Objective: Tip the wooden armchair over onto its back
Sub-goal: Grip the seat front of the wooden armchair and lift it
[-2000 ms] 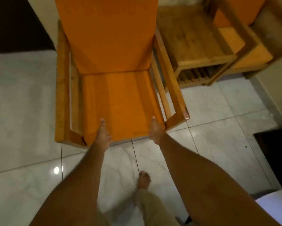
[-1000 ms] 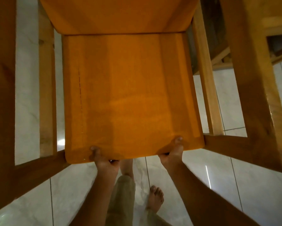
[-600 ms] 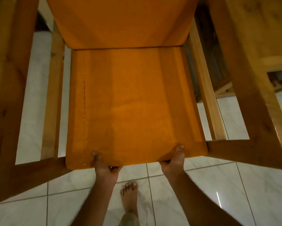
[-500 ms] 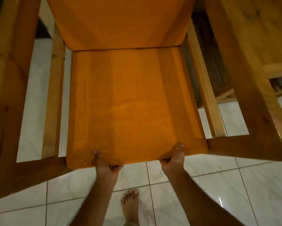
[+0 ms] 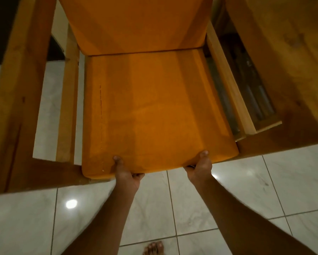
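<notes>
Armchair held by its seat front, mid-tip

Weight is the main thing here. The wooden armchair [image 5: 25, 100] has thick solid side frames and broad armrests, so I judge it heavy and rigid; it will not flex, and once past its balance it would want to drop fast onto the hard, glossy tiled floor [image 5: 283, 181], where its rear feet might also skid.

The chair fills the view directly in front of the person, seat facing up toward the camera and backrest at the top of frame. It looks leaned backward, though its feet are out of sight, so how far it has gone I cannot tell.

Both hands hold the front edge of the orange seat cushion [image 5: 154, 107]. The left hand [image 5: 126, 174] has its thumb on top and fingers curled underneath; the right hand [image 5: 199, 168] does the same, so each grip is clamped on the seat's front edge. Whether the fingers underneath reach the wooden rail or only the padding is hidden.

The cushion looks soft and compressible, a poor purchase by itself. Wood gives the surer hold: the front rail, or the armrest fronts for better control when lowering.

A second wooden chair [image 5: 292, 61] stands close on the right and could be knocked.
</notes>
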`<state>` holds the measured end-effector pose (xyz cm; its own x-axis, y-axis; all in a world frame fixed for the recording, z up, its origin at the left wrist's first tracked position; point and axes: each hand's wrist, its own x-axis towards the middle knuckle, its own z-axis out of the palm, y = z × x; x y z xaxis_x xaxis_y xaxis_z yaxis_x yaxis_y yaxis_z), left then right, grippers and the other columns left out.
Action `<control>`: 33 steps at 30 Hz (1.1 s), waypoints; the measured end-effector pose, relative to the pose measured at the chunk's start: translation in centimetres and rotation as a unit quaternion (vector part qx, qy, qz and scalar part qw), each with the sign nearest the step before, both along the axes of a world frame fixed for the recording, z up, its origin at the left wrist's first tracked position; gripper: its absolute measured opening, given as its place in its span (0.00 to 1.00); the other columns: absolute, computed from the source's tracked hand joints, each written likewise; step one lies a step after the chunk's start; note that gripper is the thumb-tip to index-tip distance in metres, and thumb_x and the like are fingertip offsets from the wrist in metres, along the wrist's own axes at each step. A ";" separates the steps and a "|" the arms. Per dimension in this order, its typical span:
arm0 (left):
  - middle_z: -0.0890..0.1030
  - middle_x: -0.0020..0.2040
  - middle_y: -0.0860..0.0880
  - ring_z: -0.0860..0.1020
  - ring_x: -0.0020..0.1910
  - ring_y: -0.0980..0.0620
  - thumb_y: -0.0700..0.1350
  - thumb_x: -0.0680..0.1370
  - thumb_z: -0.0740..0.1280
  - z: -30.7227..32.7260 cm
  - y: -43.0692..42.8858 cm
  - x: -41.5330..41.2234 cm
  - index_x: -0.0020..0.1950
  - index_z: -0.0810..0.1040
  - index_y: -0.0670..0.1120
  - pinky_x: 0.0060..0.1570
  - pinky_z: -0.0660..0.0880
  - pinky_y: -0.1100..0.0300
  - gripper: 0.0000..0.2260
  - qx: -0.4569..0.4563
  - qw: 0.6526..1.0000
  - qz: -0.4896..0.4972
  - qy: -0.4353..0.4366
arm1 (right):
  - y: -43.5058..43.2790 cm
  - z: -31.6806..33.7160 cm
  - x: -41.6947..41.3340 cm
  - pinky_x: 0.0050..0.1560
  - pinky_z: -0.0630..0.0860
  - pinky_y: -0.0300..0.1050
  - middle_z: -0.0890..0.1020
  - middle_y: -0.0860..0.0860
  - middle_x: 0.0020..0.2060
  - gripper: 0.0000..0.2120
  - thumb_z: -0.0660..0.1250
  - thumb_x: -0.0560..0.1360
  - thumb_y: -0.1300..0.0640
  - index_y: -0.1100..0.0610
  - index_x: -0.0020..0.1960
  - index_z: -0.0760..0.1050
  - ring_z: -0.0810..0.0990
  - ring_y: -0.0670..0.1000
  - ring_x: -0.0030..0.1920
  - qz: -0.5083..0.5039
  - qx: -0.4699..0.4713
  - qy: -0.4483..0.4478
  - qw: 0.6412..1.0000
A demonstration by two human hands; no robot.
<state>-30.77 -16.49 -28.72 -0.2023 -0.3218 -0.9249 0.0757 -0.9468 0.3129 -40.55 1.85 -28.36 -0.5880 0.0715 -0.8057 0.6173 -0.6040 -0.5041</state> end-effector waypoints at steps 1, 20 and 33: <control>0.64 0.79 0.40 0.65 0.76 0.32 0.65 0.75 0.67 -0.1 -0.7 -0.4 0.82 0.52 0.51 0.67 0.67 0.30 0.42 -0.005 1.000 -0.005 0.001 | -0.6 -0.1 -0.5 0.70 0.68 0.75 0.69 0.60 0.76 0.38 0.66 0.80 0.44 0.48 0.84 0.52 0.70 0.70 0.74 0.001 -0.003 -0.001 1.000; 0.59 0.82 0.40 0.63 0.78 0.33 0.64 0.78 0.63 0.5 -3.4 -4.8 0.83 0.47 0.52 0.72 0.63 0.32 0.40 -0.034 0.998 -0.049 0.035 | -2.3 -0.5 -4.3 0.69 0.69 0.73 0.68 0.61 0.77 0.35 0.66 0.82 0.51 0.50 0.83 0.53 0.72 0.69 0.70 0.038 -0.003 0.028 0.999; 0.55 0.83 0.40 0.59 0.80 0.34 0.69 0.77 0.59 3.8 -5.3 -2.3 0.84 0.47 0.50 0.75 0.58 0.34 0.43 -0.027 0.982 -0.186 0.020 | -4.0 3.2 -2.2 0.80 0.60 0.63 0.66 0.61 0.80 0.33 0.59 0.85 0.44 0.57 0.84 0.54 0.65 0.63 0.80 0.042 -0.005 -0.010 0.999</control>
